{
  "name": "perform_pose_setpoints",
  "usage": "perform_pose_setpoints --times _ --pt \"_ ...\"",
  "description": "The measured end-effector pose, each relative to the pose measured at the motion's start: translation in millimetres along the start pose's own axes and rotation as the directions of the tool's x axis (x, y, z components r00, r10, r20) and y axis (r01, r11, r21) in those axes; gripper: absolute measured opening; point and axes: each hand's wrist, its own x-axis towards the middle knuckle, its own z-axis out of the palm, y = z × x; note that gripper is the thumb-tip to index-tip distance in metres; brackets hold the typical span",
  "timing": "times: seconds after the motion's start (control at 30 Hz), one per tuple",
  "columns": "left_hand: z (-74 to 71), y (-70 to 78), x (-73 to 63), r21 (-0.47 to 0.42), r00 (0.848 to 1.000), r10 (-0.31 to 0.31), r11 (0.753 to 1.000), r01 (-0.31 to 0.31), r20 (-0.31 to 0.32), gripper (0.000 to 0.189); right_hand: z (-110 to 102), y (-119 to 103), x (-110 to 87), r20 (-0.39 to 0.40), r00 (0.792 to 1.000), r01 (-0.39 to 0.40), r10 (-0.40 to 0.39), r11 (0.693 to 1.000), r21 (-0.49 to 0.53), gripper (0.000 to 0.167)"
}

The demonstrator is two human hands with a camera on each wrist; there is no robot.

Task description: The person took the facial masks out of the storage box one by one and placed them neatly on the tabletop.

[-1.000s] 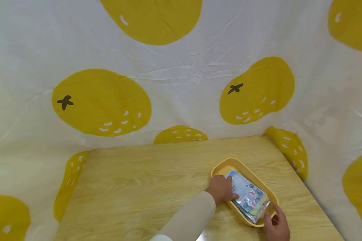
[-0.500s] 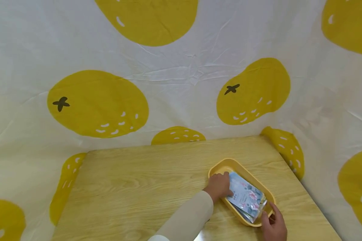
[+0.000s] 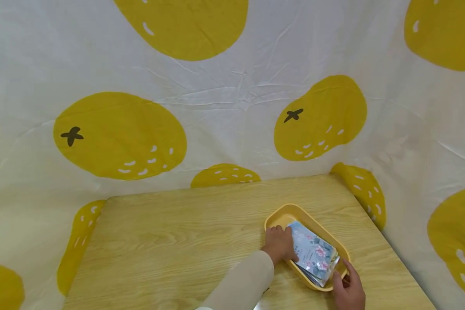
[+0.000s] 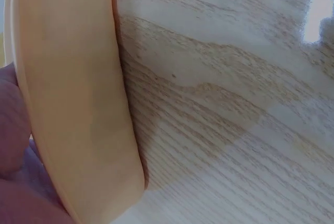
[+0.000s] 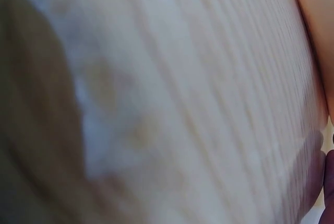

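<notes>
Tray (image 3: 320, 231) slants lengthwise, far left to near right.

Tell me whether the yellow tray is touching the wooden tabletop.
Touching. The left wrist view shows it: the lower edge of the tray meets the tabletop along a thin dark line, with no gap showing.

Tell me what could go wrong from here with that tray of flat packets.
Slipping: the top floral packet isn't squared with the layers beneath, so the stack might slide if the tray tips.
Snagging: the left hand lies over the tray's left rim, right by the packets, so moving it could drag them askew.
Creasing: the right hand, at the near end, is close to the stack's shiny corner and may bend it.
</notes>
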Motion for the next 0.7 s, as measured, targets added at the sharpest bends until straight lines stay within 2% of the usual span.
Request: perform_pose_setpoints --times 0.17,0.37,0.53,0.63,0.7 --pt "5.4 -0.3 6.0 -0.022 1.000 -0.001 1.000 0.001 0.002 0.081 -0.7 0.9 0.0 0.013 1.000 0.005 -0.005 1.000 -0.006 0.050" --pt "7.8 -3.9 8.1 -0.106 0.999 0.016 0.994 -0.020 -0.042 0.085 -1.3 2.0 0.1 0.011 1.000 0.016 -0.016 1.000 -0.004 0.050" --pt "2.9 -6.6 4.6 -0.163 0.996 0.052 0.985 -0.062 -0.069 0.066 -2.4 2.2 0.0 0.005 0.999 0.036 -0.036 0.999 0.012 0.049" --pt "2.2 -6.2 5.2 -0.148 0.997 0.057 0.987 -0.065 -0.059 0.054 -2.0 2.1 0.1 0.007 0.999 0.035 -0.035 0.999 0.002 0.049" --pt "2.0 -6.0 7.1 -0.120 0.998 0.053 0.991 -0.058 -0.044 0.039 -1.2 2.6 0.7 0.008 0.999 0.040 -0.040 0.999 0.003 0.049"
